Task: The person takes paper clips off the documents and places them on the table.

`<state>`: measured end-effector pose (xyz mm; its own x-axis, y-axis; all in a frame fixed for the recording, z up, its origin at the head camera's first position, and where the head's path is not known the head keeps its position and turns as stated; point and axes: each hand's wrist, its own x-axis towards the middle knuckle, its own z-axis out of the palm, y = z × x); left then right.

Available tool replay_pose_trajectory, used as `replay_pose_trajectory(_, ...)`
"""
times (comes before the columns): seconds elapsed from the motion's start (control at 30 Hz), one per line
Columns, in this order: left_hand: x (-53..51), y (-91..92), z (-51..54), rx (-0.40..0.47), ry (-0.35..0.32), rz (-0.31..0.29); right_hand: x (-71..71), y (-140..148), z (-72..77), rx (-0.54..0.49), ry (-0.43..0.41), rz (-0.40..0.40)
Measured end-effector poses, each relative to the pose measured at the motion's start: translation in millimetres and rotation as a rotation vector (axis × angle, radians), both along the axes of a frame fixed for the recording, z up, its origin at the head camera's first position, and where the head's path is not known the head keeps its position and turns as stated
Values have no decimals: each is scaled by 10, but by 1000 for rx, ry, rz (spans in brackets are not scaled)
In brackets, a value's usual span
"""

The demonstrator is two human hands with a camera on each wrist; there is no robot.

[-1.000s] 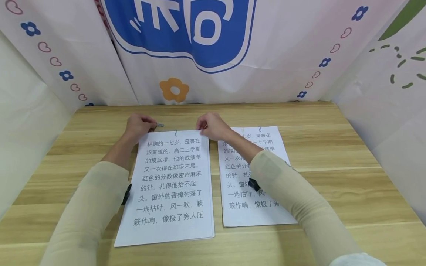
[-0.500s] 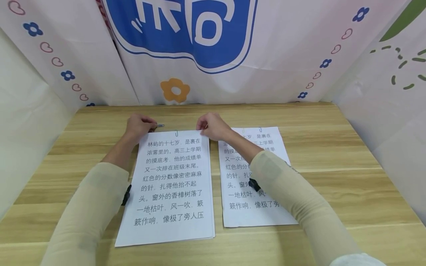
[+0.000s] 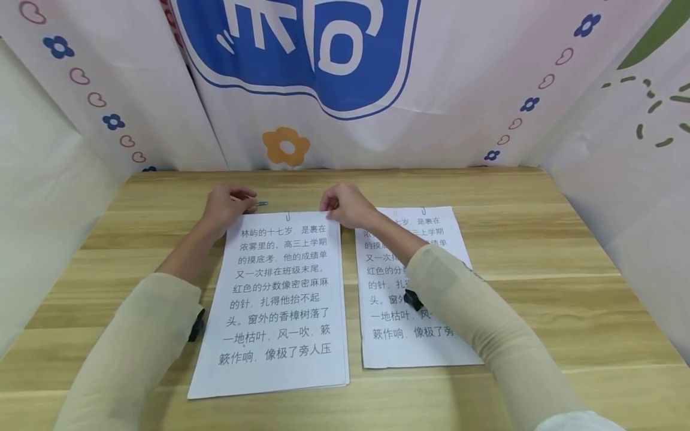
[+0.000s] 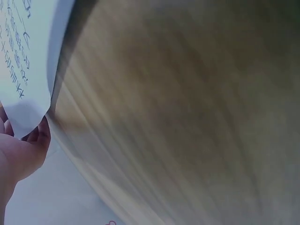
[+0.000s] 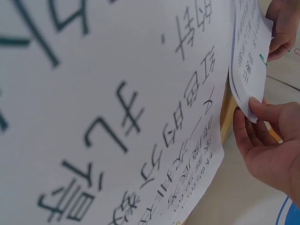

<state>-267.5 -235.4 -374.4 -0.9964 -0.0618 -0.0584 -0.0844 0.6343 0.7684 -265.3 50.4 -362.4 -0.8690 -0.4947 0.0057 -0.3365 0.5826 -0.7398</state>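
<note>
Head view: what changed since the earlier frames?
The beige fabric left sleeve has moved back from the left hand, baring more forearm; the framing drifted slightly. No grip visibly taken or released. That hand and the right hand stay at the far corners of the left white printed paper stack; the right white paper is unmoved.

“一地枯叶” on both papers point(image 3: 269, 381) point(image 3: 404, 354)

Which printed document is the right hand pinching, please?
The left document, with one green paper clip: the right hand pinches its top right corner. The right document shows two clips instead.
</note>
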Motion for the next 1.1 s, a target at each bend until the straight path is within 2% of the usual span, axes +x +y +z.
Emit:
replay_pose_trajectory(0.1,38,22,38,-23,43,-18,-3,0,-3,-1,-3,-2)
replay_pose_trajectory(0.3,111,109,109,-100,138,-107,-13,3,-20,-4,-8,-2)
replay_pose_trajectory(0.4,141,150,130,-105,173,-132,-6,4,-15,-2,-9,-5)
replay_pose_trajectory(0.6,178,218,160,-106,215,-184,2,4,-15,-3,-15,-10)
replay_pose_trajectory(0.77,182,269,148,-155,258,-224,-7,19,-29,-5,-22,-7)
replay_pose_trajectory(0.9,210,310,157,-171,259,-265,-11,21,-28,-8,-23,-7)
replay_pose_trajectory(1.1,241,368,184,-175,214,-336,-8,19,-22,-4,-19,-9)
